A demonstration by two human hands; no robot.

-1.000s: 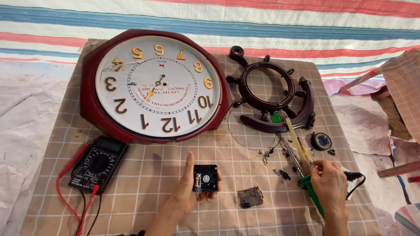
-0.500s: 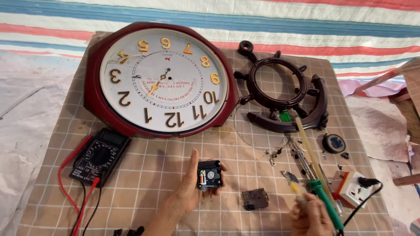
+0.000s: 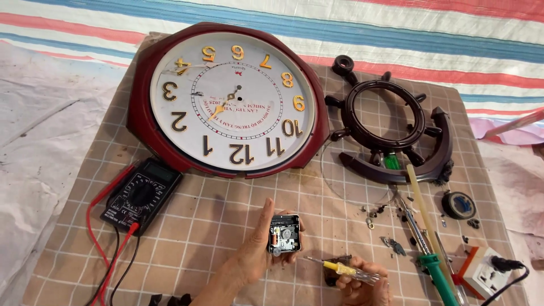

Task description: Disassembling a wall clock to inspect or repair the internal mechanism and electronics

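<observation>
left hand (image 3: 249, 260) — clock movement (image 3: 284, 233) | right hand (image 3: 365, 286) — screwdriver (image 3: 343, 270), partly cut off

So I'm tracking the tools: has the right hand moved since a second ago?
Yes. The right hand has shifted left, away from the green-handled soldering iron, nearer the left hand.

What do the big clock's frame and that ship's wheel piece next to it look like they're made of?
The wall clock has a dark red frame with a smooth, slightly glossy sheen, probably moulded plastic, though lacquered wood is possible. The ship's wheel frame is dark brown, with uniform rounded spokes and a soft shine, which suggests moulded plastic too.
</observation>
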